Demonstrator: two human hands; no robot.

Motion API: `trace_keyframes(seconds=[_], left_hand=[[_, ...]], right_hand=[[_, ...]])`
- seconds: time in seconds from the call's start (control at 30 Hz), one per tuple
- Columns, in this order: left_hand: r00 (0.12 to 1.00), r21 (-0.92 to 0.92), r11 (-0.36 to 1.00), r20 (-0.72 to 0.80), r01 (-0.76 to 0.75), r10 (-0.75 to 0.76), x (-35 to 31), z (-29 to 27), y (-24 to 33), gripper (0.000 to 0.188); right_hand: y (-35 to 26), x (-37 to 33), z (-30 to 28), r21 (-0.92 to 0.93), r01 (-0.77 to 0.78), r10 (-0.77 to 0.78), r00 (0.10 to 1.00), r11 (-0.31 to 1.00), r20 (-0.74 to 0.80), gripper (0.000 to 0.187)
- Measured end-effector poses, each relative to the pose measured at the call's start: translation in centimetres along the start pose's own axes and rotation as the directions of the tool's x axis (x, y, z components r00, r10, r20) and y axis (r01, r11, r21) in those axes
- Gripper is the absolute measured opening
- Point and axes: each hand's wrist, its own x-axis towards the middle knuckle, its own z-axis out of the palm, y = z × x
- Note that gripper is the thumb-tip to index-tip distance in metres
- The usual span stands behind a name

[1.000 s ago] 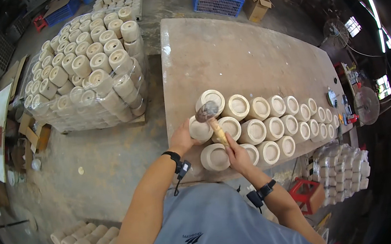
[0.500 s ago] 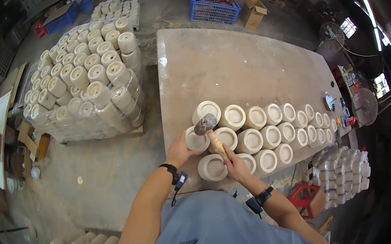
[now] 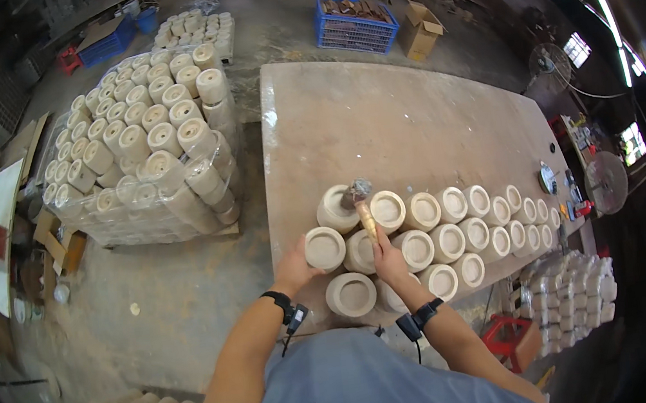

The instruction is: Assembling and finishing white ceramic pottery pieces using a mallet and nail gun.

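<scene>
My left hand (image 3: 294,267) grips the side of a pale wooden cylinder (image 3: 325,249) with a round recess in its top face, at the left end of the middle row. In my right hand (image 3: 390,259) is the wooden handle of a mallet (image 3: 367,216). Its dark, worn head is raised in front of a far-row cylinder (image 3: 336,209) and partly hides it. Another cylinder (image 3: 351,294) stands nearest me, below the held one. More cylinders of the same kind (image 3: 448,243) stand in rows to the right, some partly behind my right hand.
The cylinders stand on a large brown tabletop (image 3: 401,122). To the left is a plastic-wrapped pallet stack of cylinders (image 3: 136,142). Beyond the table are a blue crate (image 3: 355,33) and a cardboard box (image 3: 421,31). A red stool (image 3: 508,333) stands by the near right side.
The mallet head has lifted away from over the held cylinder, moving farther off and to the right. My left hand stays on the same cylinder. The view has shifted slightly.
</scene>
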Motion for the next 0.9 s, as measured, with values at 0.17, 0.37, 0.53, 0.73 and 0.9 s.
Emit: trace_keyframes(seconds=[0.17, 0.37, 0.53, 0.73, 0.9], left_hand=[[0.998, -0.004, 1.000, 0.060, 0.021, -0.021, 0.2, -0.1, 0.2, 0.113], [0.999, -0.053, 0.998, 0.002, -0.045, 0.045, 0.1, 0.3, -0.8, 0.109], [0.998, 0.011, 1.000, 0.057, 0.018, -0.018, 0.0, -0.4, 0.6, 0.110], [1.000, -0.041, 0.999, 0.013, -0.012, 0.013, -0.3, 0.3, -0.6, 0.109], [0.997, -0.075, 0.997, 0.070, -0.013, 0.019, 0.2, -1.3, 1.5, 0.110]], right_hand=[[0.3, 0.0, -1.2, 0.188, 0.189, -0.155, 0.971, 0.964, -0.180, 0.061], [-0.6, 0.3, -1.0, 0.147, 0.368, -0.300, 0.888, 0.918, -0.349, 0.063], [0.9, 1.4, 0.5, 0.018, -0.012, 0.012, 1.000, 1.000, 0.021, 0.063], [-2.2, 0.3, -2.3, 0.225, 0.244, -0.192, 0.954, 0.943, -0.230, 0.062], [1.9, 0.9, 1.4, -0.007, 0.311, -0.304, 0.925, 0.951, -0.228, 0.065]])
